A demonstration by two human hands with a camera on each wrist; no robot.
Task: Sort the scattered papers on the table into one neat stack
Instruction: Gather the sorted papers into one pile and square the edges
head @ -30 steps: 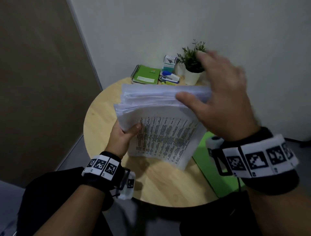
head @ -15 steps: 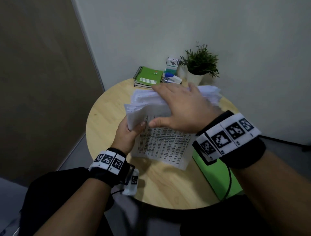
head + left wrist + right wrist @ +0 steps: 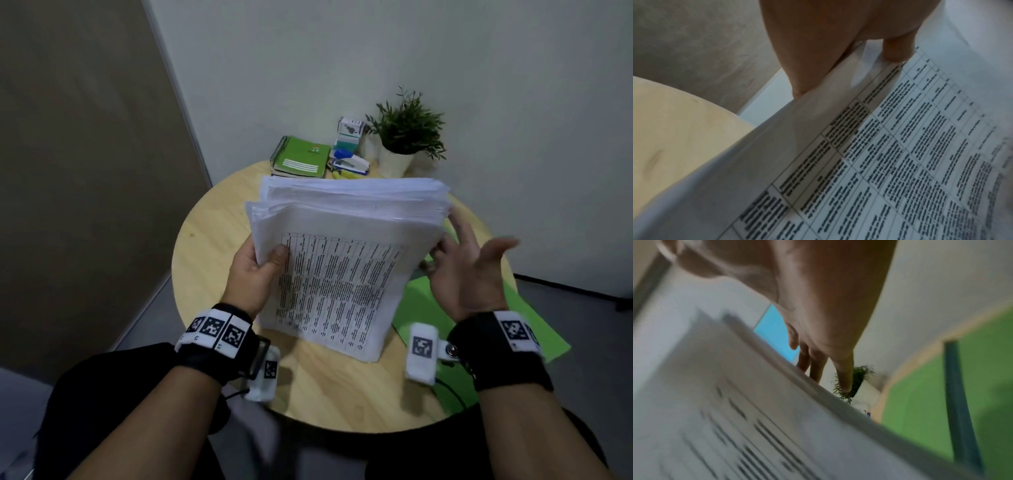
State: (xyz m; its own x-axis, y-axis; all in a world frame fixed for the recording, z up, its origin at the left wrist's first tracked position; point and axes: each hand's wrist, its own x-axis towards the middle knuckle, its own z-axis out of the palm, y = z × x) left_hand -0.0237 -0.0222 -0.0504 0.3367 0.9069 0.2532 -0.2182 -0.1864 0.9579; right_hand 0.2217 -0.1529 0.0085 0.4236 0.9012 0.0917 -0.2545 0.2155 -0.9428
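Observation:
A thick stack of white papers (image 3: pixel 346 253) with a printed table on its front sheet stands tilted on its lower edge on the round wooden table (image 3: pixel 212 246). My left hand (image 3: pixel 257 270) grips the stack's left edge, thumb on the front sheet; the left wrist view shows that thumb (image 3: pixel 898 48) on the papers (image 3: pixel 879 162). My right hand (image 3: pixel 466 267) is open, palm turned up, its straight fingers against the stack's right edge. In the blurred right wrist view those fingers (image 3: pixel 842 374) lie along the paper edge (image 3: pixel 777 402).
At the table's far side lie a green spiral notebook (image 3: pixel 301 157), a blue and white stapler (image 3: pixel 349 162), a small box (image 3: pixel 349 132) and a potted plant (image 3: pixel 407 137). A green folder (image 3: pixel 438 301) lies on the right under my right hand. A wall stands close behind.
My right hand has come off the top of the stack and swung to its right edge, palm up. The stack is held more upright. My left hand keeps its grip.

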